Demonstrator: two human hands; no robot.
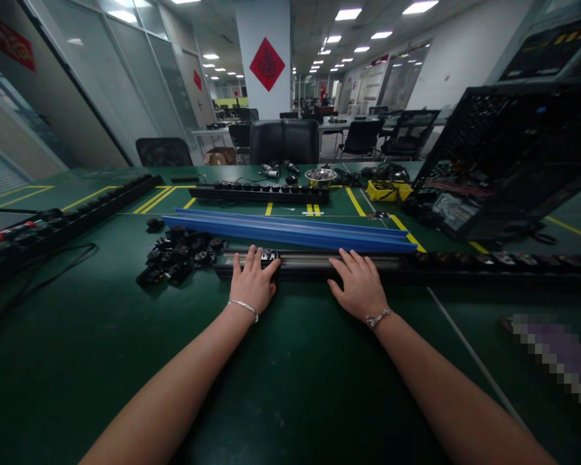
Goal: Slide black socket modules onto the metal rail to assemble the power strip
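While both our hands lie over it, the long black rail (407, 272) stretches from left to right across the middle of the green tabletop (290, 361), just in front of us. It is a straight, narrow trough with dark, dull walls, and between our hands we see a pale, slightly shiny strip running along its inside. Toward the right, a row of dark pieces (494, 261) with lighter and reddish patches sits along it.

Our left hand (253, 281) is over the left end, its fingers fanned out. Beside its thumb and forefinger sits a small black block (270, 255) with bright whitish marks on top; we cannot tell whether that grip pinches it. Our right hand (361, 284) has its thumb spread away from the fingers, and its fingertips reach over the trough; that grip is loose, with nothing pinched that we can see.

Just left of the rail we see a heap of small black pieces (174, 255), angular and jumbled, with a few pale glints. Just beyond the rail lies a blue channel (290, 227), smooth and ridged lengthwise. Farther off, another black rail (261, 194) carries a row of dark pieces, near a shiny metal bowl (321, 175).
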